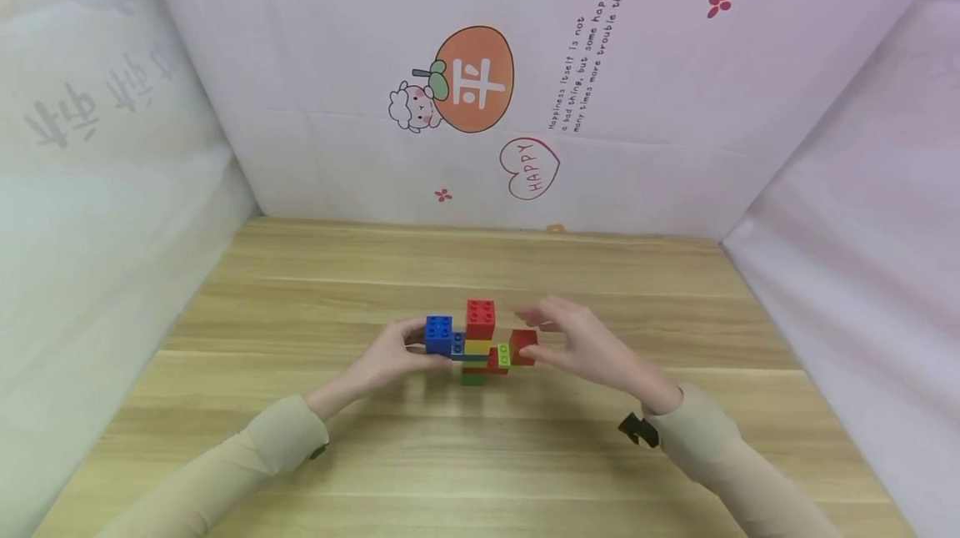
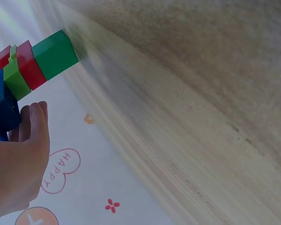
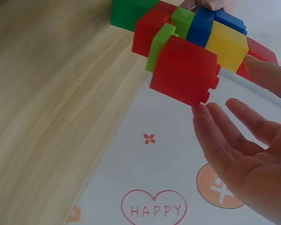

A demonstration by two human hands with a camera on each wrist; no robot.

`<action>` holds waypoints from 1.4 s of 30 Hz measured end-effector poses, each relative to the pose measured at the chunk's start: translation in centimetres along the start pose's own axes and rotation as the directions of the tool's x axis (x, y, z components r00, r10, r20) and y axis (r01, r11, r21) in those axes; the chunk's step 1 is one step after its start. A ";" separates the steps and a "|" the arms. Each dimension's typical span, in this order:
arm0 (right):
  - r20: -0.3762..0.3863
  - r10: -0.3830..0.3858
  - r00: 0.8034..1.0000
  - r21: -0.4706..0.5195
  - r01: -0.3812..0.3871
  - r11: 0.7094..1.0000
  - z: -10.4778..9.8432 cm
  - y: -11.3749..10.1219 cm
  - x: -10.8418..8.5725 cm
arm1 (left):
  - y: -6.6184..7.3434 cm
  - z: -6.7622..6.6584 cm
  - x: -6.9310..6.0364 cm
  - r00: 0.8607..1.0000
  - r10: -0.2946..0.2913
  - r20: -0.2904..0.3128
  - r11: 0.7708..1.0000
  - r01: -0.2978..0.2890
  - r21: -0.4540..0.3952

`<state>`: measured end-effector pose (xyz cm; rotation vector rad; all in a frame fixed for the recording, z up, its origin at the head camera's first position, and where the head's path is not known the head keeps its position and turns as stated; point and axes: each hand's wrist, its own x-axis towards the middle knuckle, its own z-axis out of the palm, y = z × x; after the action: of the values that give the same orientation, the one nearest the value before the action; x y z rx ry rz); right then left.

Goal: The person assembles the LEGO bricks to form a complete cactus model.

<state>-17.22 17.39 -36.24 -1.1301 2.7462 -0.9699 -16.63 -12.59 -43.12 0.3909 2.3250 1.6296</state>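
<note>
A built stack of toy bricks stands on the wooden table, its dark green brick (image 1: 472,379) at the bottom and a red brick (image 1: 480,319) on top. A yellow brick (image 3: 228,43) sits under that top one. On the left, my left hand (image 1: 393,352) holds the blue brick (image 1: 439,334) between thumb and fingers. A side red brick (image 3: 185,69) juts out to the right, joined to a thin lime green brick (image 1: 504,354). Beside it is my right hand (image 1: 581,342), thumb and fingers spread around nothing, a fingertip close to the brick's corner.
The wooden table (image 1: 480,455) runs to a white printed cloth wall (image 1: 337,163) at the back. Similar cloth walls rise at the left (image 1: 112,213) and right (image 1: 855,204).
</note>
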 end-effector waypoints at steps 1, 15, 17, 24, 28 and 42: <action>0.001 0.004 1.000 0.000 -0.004 1.000 0.1 0.2 -0.1 | 0.0 -0.1 0.0 1.000 -0.002 -0.004 1.000 0.002 0.001; -0.008 0.096 0.995 0.059 -0.095 0.994 1.4 1.9 -1.2 | 0.8 -0.9 -0.5 0.998 -0.026 -0.058 0.999 0.025 -0.028; -0.024 0.093 0.995 0.069 -0.091 0.993 1.6 2.1 -1.2 | 0.9 -1.0 -0.5 0.998 -0.023 -0.062 0.999 0.021 -0.033; -0.043 0.100 0.994 0.107 -0.095 0.990 1.7 2.3 -1.4 | 1.2 -1.0 -0.5 0.998 -0.028 -0.062 0.999 0.025 -0.043; -0.035 0.137 0.990 0.149 -0.130 0.980 1.7 2.3 -1.4 | 1.3 -1.0 -0.4 0.998 -0.024 -0.065 0.999 0.021 -0.043; -0.022 0.213 0.977 0.227 -0.203 0.953 1.6 3.1 -1.2 | 1.1 -0.9 0.4 0.998 0.008 -0.070 1.000 -0.009 -0.020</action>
<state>-17.91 18.99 -39.45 -0.7763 2.6355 -1.2485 -17.25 -12.82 -41.84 0.3456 2.3582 1.6948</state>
